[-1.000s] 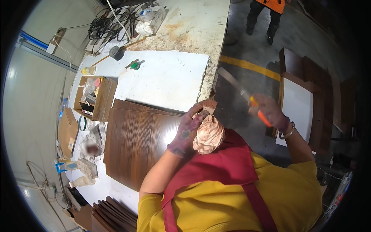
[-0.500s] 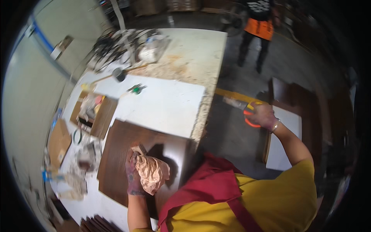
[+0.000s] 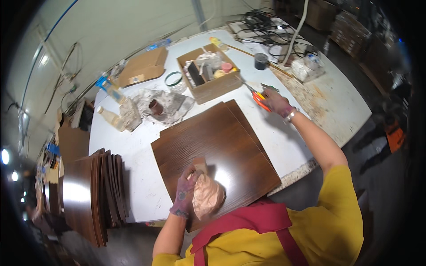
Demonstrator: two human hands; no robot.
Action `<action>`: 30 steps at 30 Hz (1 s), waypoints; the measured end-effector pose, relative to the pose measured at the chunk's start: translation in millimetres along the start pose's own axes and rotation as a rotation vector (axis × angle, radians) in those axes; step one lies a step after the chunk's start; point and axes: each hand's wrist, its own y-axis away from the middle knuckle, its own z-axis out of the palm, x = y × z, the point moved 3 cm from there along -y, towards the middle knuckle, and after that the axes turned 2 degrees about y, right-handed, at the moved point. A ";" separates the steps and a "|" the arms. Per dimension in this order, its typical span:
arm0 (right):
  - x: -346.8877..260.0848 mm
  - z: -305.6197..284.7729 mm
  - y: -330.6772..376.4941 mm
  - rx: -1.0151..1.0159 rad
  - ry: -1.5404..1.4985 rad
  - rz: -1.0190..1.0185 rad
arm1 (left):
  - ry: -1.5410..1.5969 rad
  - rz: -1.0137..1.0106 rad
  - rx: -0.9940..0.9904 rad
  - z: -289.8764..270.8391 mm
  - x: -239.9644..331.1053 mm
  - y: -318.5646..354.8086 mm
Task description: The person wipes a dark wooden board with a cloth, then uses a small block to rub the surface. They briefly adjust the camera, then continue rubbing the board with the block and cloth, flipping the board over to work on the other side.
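Observation:
My left hand (image 3: pixel 183 191), in a stained glove, is closed round a crumpled tan cloth or paper (image 3: pixel 207 197) and a small brown block (image 3: pixel 200 164). It rests over a dark brown wood-grain panel (image 3: pixel 208 133), which lies askew on another like it. Farther right, my right hand (image 3: pixel 277 103), gloved as well, grips an orange-and-yellow-handled tool (image 3: pixel 260 100). Its thin metal end points toward an open cardboard box (image 3: pixel 215 91); the exact kind of tool is unclear. Something green lies on the table just beyond that hand.
Dark panels (image 3: pixel 91 190) stand in a row at the left. Beyond my left hand are a brown cup (image 3: pixel 155 107) on crumpled sheeting, plastic bottles (image 3: pixel 111 119) and a green ring (image 3: pixel 173 79). A dark pot (image 3: pixel 261 61) and tangled cables (image 3: pixel 262 24) occupy the far side.
My view has turned left. The right hand has come from beyond the table's right edge to over the tabletop, still holding the tool. My left hand keeps the crumpled cloth or paper.

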 end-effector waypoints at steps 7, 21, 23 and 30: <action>-68.2 29.9 -177.2 0.269 0.329 -0.324 | -0.167 0.207 0.271 -4.3 -9.5 34.1; -173.9 107.1 107.4 -0.894 -1.155 -0.265 | 0.033 0.284 0.257 42.8 6.6 -5.4; -169.2 107.5 105.0 -0.775 -1.086 -0.217 | -0.198 0.372 0.317 61.1 17.5 -2.2; -58.7 85.6 67.9 -0.163 -1.032 -0.317 | -0.729 0.342 0.451 -76.1 17.8 5.0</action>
